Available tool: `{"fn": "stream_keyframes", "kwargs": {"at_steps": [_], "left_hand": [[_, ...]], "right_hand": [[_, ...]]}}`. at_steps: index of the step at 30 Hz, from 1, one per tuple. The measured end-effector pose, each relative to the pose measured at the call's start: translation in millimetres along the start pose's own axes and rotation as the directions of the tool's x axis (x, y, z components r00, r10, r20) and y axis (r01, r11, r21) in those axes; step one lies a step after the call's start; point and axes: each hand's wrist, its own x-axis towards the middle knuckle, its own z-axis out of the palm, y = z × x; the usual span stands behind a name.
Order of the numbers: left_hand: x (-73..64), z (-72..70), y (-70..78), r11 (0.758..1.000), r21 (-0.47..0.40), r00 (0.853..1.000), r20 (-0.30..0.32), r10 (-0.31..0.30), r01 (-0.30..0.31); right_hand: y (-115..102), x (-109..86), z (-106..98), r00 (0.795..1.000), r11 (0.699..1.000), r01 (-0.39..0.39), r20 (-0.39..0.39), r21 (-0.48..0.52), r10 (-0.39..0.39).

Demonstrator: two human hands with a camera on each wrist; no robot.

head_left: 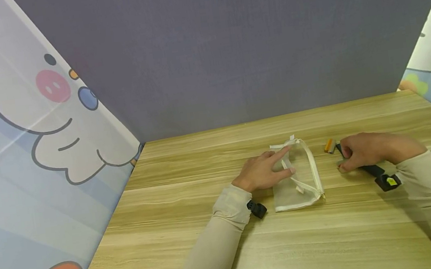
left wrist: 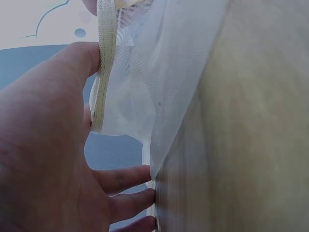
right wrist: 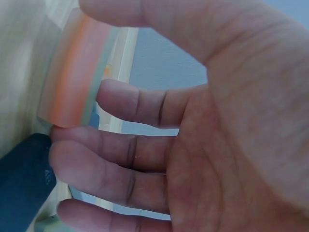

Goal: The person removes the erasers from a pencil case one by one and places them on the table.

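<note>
A white mesh zipper pouch [head_left: 306, 172] lies at mid-table, its cream zip band [left wrist: 107, 67] standing up off the mesh. My left hand [head_left: 263, 171] reaches over it with index finger and thumb spread and fairly straight. In the left wrist view that hand's thumb meets the zip band, while lower fingers touch the pouch's bottom edge. To the right, my right hand [head_left: 365, 151] pinches a small block striped in orange, pink and green [right wrist: 72, 72] between thumb and fingers. A dark, long object [right wrist: 26, 179] lies under the right hand, mostly hidden in the head view.
Another small orange-and-grey block [head_left: 329, 146] lies just beyond the right hand's fingers. A grey panel [head_left: 253, 47] rises behind the wooden table [head_left: 158, 196], and cartoon-printed cloth [head_left: 18, 156] hangs at the left side.
</note>
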Motion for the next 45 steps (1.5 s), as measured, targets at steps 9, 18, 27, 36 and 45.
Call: {"fn": "stream_keyframes", "kwargs": {"at_steps": [9, 18, 27, 36, 45], "left_hand": [[1.2, 0.4, -0.6, 1.000, 0.010, 1.000, -0.004, 0.015, -0.015], [0.2, -0.4, 1.0, 1.000, -0.012, 1.000, -0.001, -0.003, 0.003], [0.1, -0.3, 1.8, 1.000, -0.020, 1.000, -0.004, -0.012, 0.012], [0.6, -0.2, 3.2, 1.000, 0.003, 1.000, -0.015, -0.028, 0.028], [2.4, -0.8, 5.8, 0.998, 0.019, 0.998, 0.000, -0.058, 0.058]], "right_hand": [[0.1, 0.8, 0.9, 1.000, 1.000, -0.003, 0.001, -0.007, 0.003], [0.7, 0.3, 0.6, 1.000, 1.000, -0.007, 0.013, -0.005, 0.007], [1.5, 0.3, 0.6, 1.000, 1.000, -0.021, -0.008, -0.014, 0.021], [-0.2, 0.7, -1.9, 0.995, 0.999, -0.024, -0.097, -0.034, 0.020], [-4.4, 3.6, -2.4, 0.973, 0.987, -0.002, -0.226, -0.160, -0.035]]}}
